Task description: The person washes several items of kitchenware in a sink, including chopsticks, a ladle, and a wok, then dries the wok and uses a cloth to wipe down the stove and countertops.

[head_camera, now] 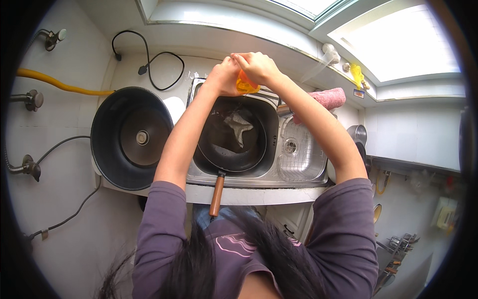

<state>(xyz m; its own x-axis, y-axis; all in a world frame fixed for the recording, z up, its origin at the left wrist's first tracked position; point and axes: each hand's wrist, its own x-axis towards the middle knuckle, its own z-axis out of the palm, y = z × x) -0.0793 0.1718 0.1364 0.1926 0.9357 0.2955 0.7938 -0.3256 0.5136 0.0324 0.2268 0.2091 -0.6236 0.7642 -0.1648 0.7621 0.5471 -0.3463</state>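
Both hands meet above the far rim of the sink, around a yellow and orange plastic bottle [248,86]. My left hand [223,76] holds it from the left. My right hand [260,67] curls over its orange upper part, and the fingertips touch my left hand. The fingers hide much of the bottle. Below them, a dark frying pan [257,149] rests in the large basin of a stainless steel sink [274,164], its wooden handle [216,196] reaching over the front edge. Dark water and a crumpled greyish cloth [239,127] lie in the pan.
Left of the sink stands a large black inner pot [130,138]. A wire basket [302,149] fills the small right basin. A pink rolled cloth [326,99] lies behind it. A black power cord [149,61] loops on the back counter, and a yellow hose [63,83] runs along the left wall.
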